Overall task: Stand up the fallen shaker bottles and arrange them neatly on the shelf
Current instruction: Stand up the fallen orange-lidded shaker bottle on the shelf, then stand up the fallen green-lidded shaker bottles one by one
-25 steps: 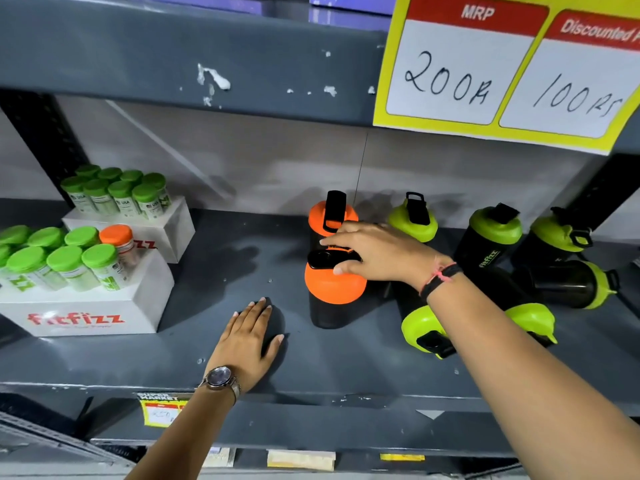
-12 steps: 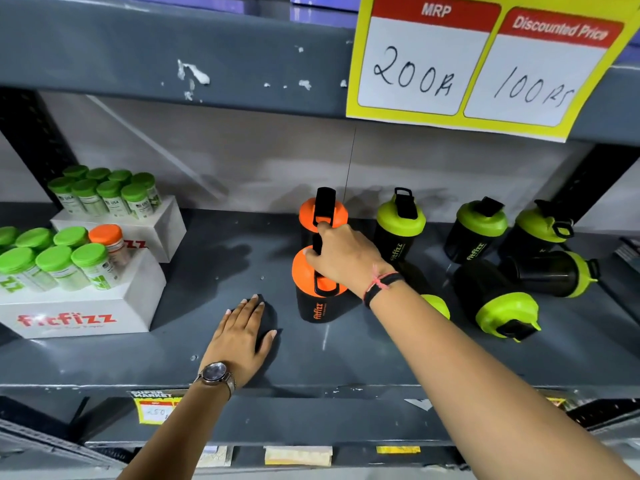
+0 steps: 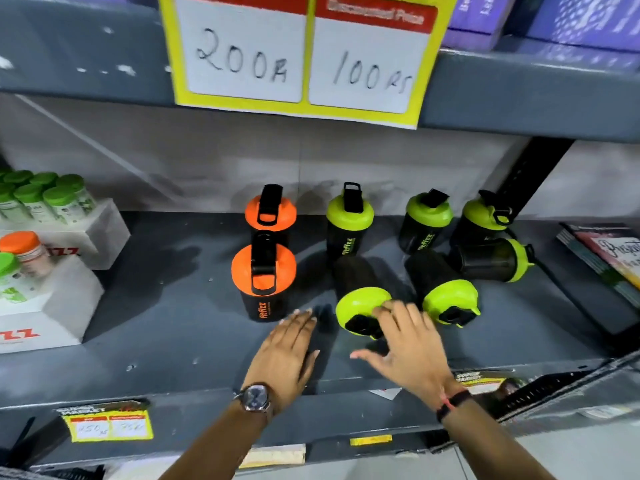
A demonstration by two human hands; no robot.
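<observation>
shelf (image 3: 173, 327): grey metal deck, shaker bottles on its centre and right, white tablet boxes (image 3: 45, 306) at left, books (image 3: 609, 258) at far right.
standing set: I count two orange-lidded shakers, front one (image 3: 264, 278) and one behind (image 3: 270, 209), plus three green-lidded ones upright along the back wall (image 3: 349, 216), (image 3: 427, 216), (image 3: 483, 216).
fallen set: three green-lidded shakers on their sides. Near-centre one (image 3: 362, 303), one just right of it (image 3: 446, 299), a third further back right (image 3: 491, 259).
target: I judge the near-centre fallen shaker is next, since it's closest to both hands.
target axis: long axis runs front to back. Lid faces me at the shelf front, dark body points toward the back wall. Third one lies crosswise, lid to the right.
right hand (image 3: 408, 344): nearer. Fingers spread and loose, holding nothing. Fingertips (image 3: 384, 311) overlap the lid's right edge in view; contact or just above, I can't tell, frame is blurred.
left hand (image 3: 285, 355): flat, palm down, fingers together, empty, low over the shelf between the front orange shaker and the target's lid. Touching neither as far as I see.
next move, my call: right hand wraps the lid end and tips it up; base pivots on the deck.
risk: round body could roll into the fallen shaker just beside it.
</observation>
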